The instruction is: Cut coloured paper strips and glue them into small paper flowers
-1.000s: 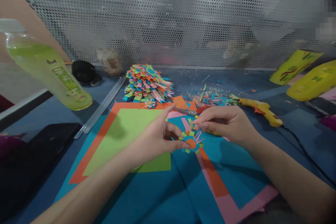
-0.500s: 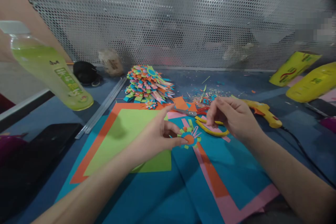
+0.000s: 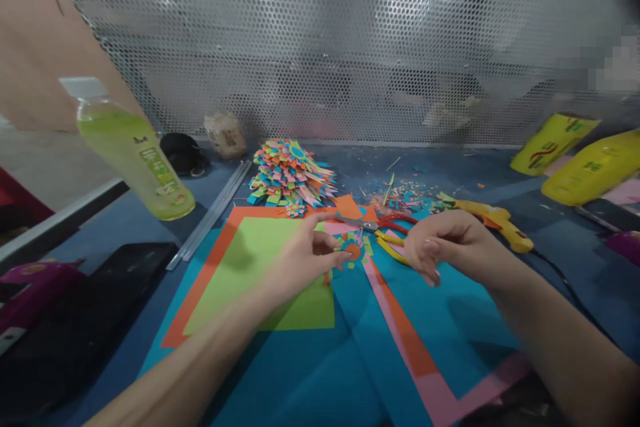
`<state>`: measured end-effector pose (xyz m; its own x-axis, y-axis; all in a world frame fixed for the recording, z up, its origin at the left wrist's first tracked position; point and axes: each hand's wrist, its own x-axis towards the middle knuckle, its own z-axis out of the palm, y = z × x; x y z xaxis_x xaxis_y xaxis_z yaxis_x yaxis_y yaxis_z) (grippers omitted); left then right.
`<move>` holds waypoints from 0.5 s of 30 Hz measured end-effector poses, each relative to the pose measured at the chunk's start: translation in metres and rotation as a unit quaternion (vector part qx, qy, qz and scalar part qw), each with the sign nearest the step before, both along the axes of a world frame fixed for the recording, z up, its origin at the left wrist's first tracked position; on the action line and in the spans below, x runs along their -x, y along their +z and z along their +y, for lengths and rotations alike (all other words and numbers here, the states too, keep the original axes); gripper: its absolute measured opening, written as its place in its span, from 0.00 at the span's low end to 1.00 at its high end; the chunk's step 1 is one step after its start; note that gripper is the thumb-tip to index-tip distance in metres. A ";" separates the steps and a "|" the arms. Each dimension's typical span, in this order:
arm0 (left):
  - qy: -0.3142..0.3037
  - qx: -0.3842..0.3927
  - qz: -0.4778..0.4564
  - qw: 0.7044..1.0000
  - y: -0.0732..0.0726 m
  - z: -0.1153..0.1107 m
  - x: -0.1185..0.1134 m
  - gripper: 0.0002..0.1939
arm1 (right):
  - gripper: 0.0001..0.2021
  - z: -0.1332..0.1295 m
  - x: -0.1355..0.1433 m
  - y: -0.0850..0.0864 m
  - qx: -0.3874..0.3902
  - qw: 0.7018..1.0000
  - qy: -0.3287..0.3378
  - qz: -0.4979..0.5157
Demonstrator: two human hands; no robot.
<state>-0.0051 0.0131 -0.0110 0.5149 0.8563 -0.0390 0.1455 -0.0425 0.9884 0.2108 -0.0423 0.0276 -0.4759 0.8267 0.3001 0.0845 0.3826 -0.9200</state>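
Between thumb and fingers, my left hand (image 3: 314, 250) pinches a small paper flower (image 3: 353, 251). It has an orange centre, a blue ring and little green tabs around the edge. To its right hovers my right hand (image 3: 440, 247), fingers curled and pressed together; whether anything tiny is in them I cannot make out. Just beyond it lie scissors with red handles (image 3: 397, 220) and a yellow handle (image 3: 393, 248), partly covered by the hand. Sheets of green paper (image 3: 240, 280), orange paper (image 3: 200, 293) and blue paper (image 3: 280, 373) lie beneath both hands.
A fringed pile of paper flowers (image 3: 290, 173) stands behind, with paper scraps (image 3: 407, 197) to its right. A yellow glue gun (image 3: 500, 223) lies at right, near yellow bottles (image 3: 590, 167). At left are a drink bottle (image 3: 140, 160), clear sticks (image 3: 210, 213) and a black phone (image 3: 100, 313).
The right hand has come down and turned, with its fingertips now pointing lower. The left hand still holds the flower. The view has shifted slightly.
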 end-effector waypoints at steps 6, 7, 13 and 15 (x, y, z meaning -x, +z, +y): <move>-0.034 -0.033 0.019 0.999 0.002 0.000 0.003 0.20 | 0.08 -0.030 -0.012 0.019 0.001 0.996 0.040 -0.078; -0.033 -0.037 0.024 0.998 0.003 -0.001 0.004 0.20 | 0.09 -0.037 -0.014 0.018 0.005 0.996 0.039 -0.085; -0.007 -0.055 0.035 0.998 0.004 0.000 0.003 0.18 | 0.04 -0.070 -0.027 0.007 0.028 0.982 -0.095 -0.163; 0.023 -0.065 0.031 0.997 0.003 0.003 0.003 0.17 | 0.06 -0.078 -0.028 0.003 0.039 0.961 -0.127 -0.242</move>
<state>-0.0083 0.0164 -0.0078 0.4759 0.8784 0.0435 0.2100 -0.1615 0.9643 0.2388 -0.1203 0.0309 -0.3235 0.9458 0.0268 0.5919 0.2244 -0.7741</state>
